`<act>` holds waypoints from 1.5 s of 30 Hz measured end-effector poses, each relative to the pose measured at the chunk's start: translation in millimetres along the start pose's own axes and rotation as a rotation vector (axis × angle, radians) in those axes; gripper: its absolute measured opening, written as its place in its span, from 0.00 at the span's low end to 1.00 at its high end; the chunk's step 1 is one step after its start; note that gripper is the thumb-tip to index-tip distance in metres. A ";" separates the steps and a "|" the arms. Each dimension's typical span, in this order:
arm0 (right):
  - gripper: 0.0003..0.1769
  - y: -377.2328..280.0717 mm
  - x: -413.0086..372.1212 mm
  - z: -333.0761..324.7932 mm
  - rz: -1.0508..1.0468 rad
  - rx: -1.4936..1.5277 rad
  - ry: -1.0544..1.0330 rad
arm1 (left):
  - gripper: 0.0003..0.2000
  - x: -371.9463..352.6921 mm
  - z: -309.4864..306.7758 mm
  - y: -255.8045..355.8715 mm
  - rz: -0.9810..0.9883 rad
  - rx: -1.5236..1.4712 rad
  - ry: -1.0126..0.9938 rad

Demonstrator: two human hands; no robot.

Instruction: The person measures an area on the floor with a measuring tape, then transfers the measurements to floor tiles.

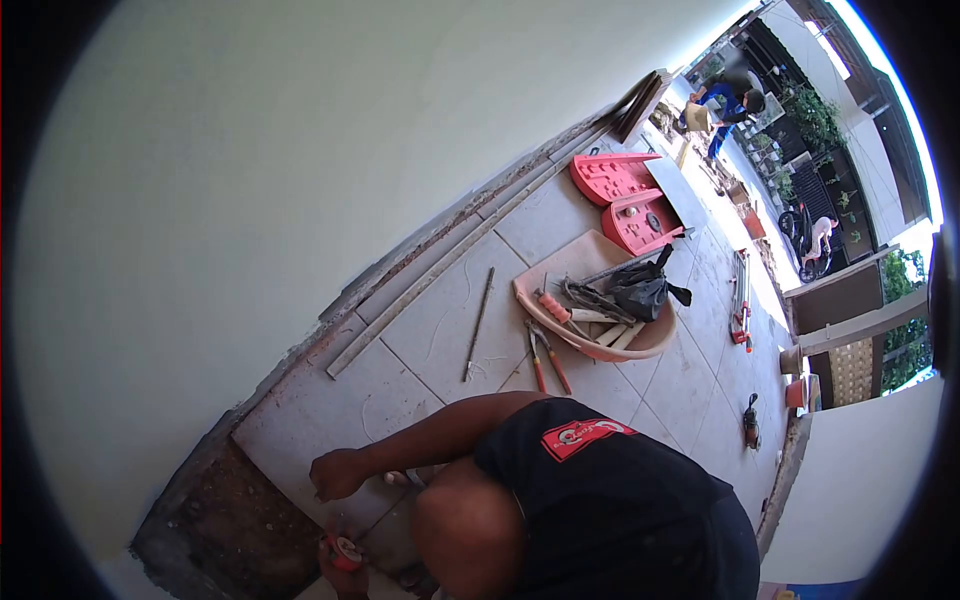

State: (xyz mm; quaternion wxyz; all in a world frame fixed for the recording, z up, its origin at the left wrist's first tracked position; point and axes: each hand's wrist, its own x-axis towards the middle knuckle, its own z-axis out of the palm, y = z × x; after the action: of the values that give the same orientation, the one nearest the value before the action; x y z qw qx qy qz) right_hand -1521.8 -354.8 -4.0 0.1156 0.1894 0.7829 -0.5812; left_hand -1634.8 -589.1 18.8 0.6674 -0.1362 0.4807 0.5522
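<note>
Neither of my own hands shows. Close before me a co-worker in a black shirt [620, 490] bends low over the floor. One hand of theirs [340, 474] is closed, held over the tiles near the edge of a dark bare patch [230, 510]. Lower down, a second hand [348, 582], which appears to be the same person's, grips a red round-faced thing [346, 553] that looks like a tape measure. The co-worker's head hides part of the floor there.
A tub [530, 285] holds a black bag [645, 290] and tools. Long-handled cutters [548, 360] and a thin rod [479, 325] lie beside it. Behind are an open red case [640, 220], a tile cutter [740, 300] and a power tool [751, 422]. Another person [725, 105] carries a box outside.
</note>
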 end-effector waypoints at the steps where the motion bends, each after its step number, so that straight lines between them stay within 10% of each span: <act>1: 0.23 -1.4 -2.9 -7.3 0.036 0.001 0.061 | 0.21 4.4 -13.4 -1.4 -0.007 0.011 -0.001; 3: 0.23 1.4 7.8 -11.0 -0.018 0.023 0.140 | 0.35 20.7 -82.7 -2.1 -0.006 0.277 0.020; 6: 0.23 -0.3 23.0 -10.0 -0.095 0.069 0.259 | 0.25 42.5 -161.2 28.1 -0.350 0.059 -0.347; 9: 0.23 -14.0 21.2 -17.6 -0.092 0.114 0.273 | 0.23 -5.8 -23.6 63.4 -0.162 0.870 0.134; 12: 0.23 -12.1 24.0 -19.9 -0.057 0.124 0.220 | 0.21 -0.5 -5.0 83.4 -0.089 0.883 0.355; 15: 0.23 -2.0 35.3 -10.4 -0.055 0.130 0.181 | 0.19 4.9 -12.0 106.2 -0.120 1.311 0.215; 18: 0.24 5.9 46.8 1.9 -0.028 0.172 0.173 | 0.17 50.2 -104.1 114.4 -0.256 1.329 0.109; 22: 0.24 3.1 45.7 3.0 0.047 0.236 0.143 | 0.14 26.9 -54.4 90.2 -0.214 1.477 0.117; 30: 0.28 2.8 41.0 5.8 0.062 0.201 0.151 | 0.17 41.9 -142.3 49.9 -0.585 0.784 -0.091; 36: 0.30 -6.8 43.7 18.3 0.068 0.202 0.094 | 0.13 22.4 -153.9 42.4 -0.460 1.358 -0.038; 40: 0.30 -16.7 40.6 21.4 0.085 0.164 0.074 | 0.11 -3.2 -145.6 26.5 -0.443 0.738 -0.035; 45: 0.30 -28.8 35.8 18.2 0.134 0.232 0.018 | 0.16 -25.3 -124.5 14.8 -0.116 1.410 -0.080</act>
State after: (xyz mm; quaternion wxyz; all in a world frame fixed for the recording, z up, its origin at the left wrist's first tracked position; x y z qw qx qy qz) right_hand -1567.2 -373.7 1.1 0.1247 0.2584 0.6969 -0.6572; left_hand -1707.1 -688.0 -18.3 0.6422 0.3235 0.6906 0.0772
